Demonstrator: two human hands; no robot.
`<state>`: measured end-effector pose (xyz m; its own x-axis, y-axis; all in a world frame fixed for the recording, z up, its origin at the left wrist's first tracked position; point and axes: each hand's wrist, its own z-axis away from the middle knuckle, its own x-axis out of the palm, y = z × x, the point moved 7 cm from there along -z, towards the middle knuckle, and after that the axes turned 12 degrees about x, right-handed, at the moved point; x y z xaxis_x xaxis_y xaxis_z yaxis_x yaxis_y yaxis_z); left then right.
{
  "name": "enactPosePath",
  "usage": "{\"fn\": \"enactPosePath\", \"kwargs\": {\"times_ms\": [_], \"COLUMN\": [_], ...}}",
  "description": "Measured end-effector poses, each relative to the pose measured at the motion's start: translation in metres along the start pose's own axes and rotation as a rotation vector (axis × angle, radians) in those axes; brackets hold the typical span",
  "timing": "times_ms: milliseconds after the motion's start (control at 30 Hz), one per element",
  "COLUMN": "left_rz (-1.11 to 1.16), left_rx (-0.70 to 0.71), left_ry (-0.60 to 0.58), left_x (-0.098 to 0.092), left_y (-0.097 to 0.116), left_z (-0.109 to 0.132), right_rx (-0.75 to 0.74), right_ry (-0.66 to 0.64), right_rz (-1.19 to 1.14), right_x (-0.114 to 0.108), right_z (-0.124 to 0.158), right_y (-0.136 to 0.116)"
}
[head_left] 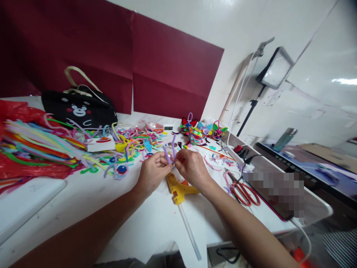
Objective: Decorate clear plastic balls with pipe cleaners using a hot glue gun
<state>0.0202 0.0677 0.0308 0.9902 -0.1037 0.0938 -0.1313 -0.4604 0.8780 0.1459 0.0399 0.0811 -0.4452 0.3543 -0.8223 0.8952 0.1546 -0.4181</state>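
Note:
Near the middle of the table, my left hand [155, 169] pinches a bent purple pipe cleaner [173, 147] whose two ends stick up above the fingers. Close against it, my right hand [192, 165] has its fingertips closed on the lower part of the same piece; the exact grip is hidden. Just below both hands lies a yellow hot glue gun [178, 190], a clear glue stick [189, 230] poking out of its back toward me. To the right rest red-handled scissors [245, 193].
Many coloured pipe cleaners [41, 143] spill from a red plastic bag [52, 173] at left. Behind stand a black bag [80, 108] and several finished colourful animal-face ornaments [205, 130]. A phone [275, 193] on a cable lies at the right edge; a white box [30, 204] sits front left.

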Motion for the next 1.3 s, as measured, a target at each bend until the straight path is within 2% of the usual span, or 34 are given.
{"fn": "enactPosePath", "kwargs": {"times_ms": [333, 667, 933, 1167, 1300], "left_rz": [-0.113, -0.141, -0.137, -0.047, -0.024], "left_rx": [0.147, 0.228, 0.185, 0.024, 0.035], "left_ry": [0.001, -0.016, -0.044, -0.003, -0.006], "left_x": [-0.001, 0.003, 0.002, 0.003, 0.005], "left_y": [0.000, 0.000, -0.002, -0.007, -0.004], "left_z": [0.001, 0.003, 0.003, 0.005, 0.005], "right_rx": [0.127, 0.154, 0.124, 0.115, 0.126], "right_ry": [-0.011, 0.020, 0.021, 0.028, 0.005], "right_rz": [0.130, 0.179, 0.182, 0.165, 0.188], "right_x": [-0.002, 0.003, 0.002, 0.004, 0.008], "right_z": [0.000, 0.004, 0.009, 0.009, 0.008], "right_y": [-0.002, 0.003, 0.002, 0.004, 0.007]}}
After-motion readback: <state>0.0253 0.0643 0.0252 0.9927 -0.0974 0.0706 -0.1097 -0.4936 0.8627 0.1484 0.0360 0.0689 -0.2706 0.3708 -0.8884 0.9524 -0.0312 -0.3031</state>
